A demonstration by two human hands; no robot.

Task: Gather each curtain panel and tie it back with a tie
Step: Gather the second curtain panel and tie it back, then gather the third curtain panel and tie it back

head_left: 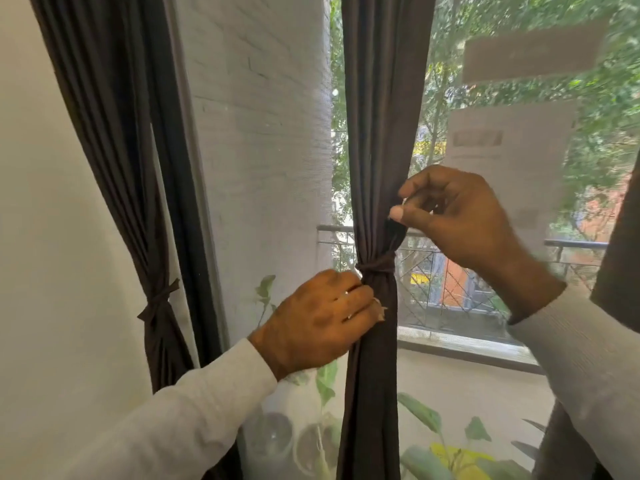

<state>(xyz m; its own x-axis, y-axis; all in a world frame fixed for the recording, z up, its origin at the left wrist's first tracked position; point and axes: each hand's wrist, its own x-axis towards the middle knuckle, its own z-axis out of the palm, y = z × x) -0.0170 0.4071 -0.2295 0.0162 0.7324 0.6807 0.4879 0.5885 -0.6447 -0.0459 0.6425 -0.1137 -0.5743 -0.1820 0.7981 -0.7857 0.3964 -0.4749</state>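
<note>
At the middle of the window, the left hand (322,318) clamps the gathered curtain (375,216) just under its tie (375,265) to keep the bundle tight, while right hand (457,216) fingers pinch the tie's loose end above.

Plain pale wall (45,202) at left. Tall window (502,271) with fine mesh screen, daylight coming through. Outside: white-painted brick wall (256,133), metal balcony railing (450,271) with lattice, dense green trees (554,81). Two pale paper sheets (509,147) stuck on glass. Leafy plants (433,445) along the bottom edge.
</note>
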